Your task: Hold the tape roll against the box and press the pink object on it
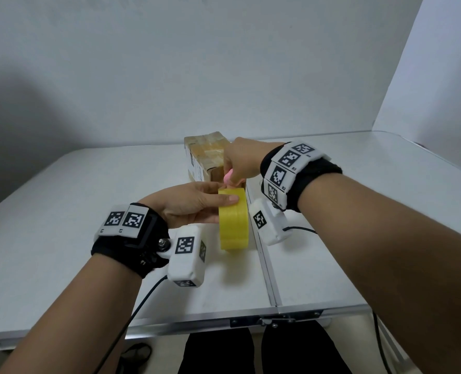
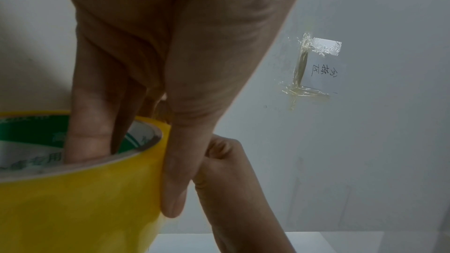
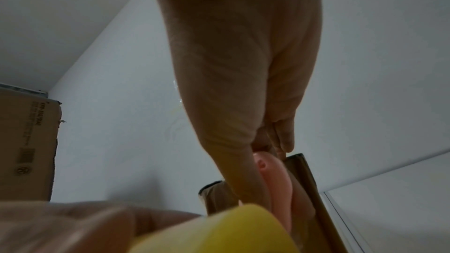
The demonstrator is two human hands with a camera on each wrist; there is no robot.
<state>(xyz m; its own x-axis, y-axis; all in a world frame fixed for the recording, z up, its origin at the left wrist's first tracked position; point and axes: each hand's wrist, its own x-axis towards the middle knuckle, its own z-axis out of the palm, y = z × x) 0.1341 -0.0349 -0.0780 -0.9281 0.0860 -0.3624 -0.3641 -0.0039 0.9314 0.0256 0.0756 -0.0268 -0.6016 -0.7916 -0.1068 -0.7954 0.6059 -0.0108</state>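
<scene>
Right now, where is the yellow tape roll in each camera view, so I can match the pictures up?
Head: the yellow tape roll stands on edge at centre, gripped by the left hand, just below the right hand.
Left wrist: it fills the lower left, fingers inside its core, thumb on its outer face.
Right wrist: a blurred yellow curve at the bottom edge.
Shared landmark: the cardboard box behind the roll, also in the right wrist view.

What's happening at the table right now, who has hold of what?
A person's left hand holds a roll of yellow packing tape upright above the white folding table, fingers inside its core, thumb on the outside. The right hand grips a small pink tool right at the roll's top edge. A taped brown cardboard box sits just behind.
</scene>
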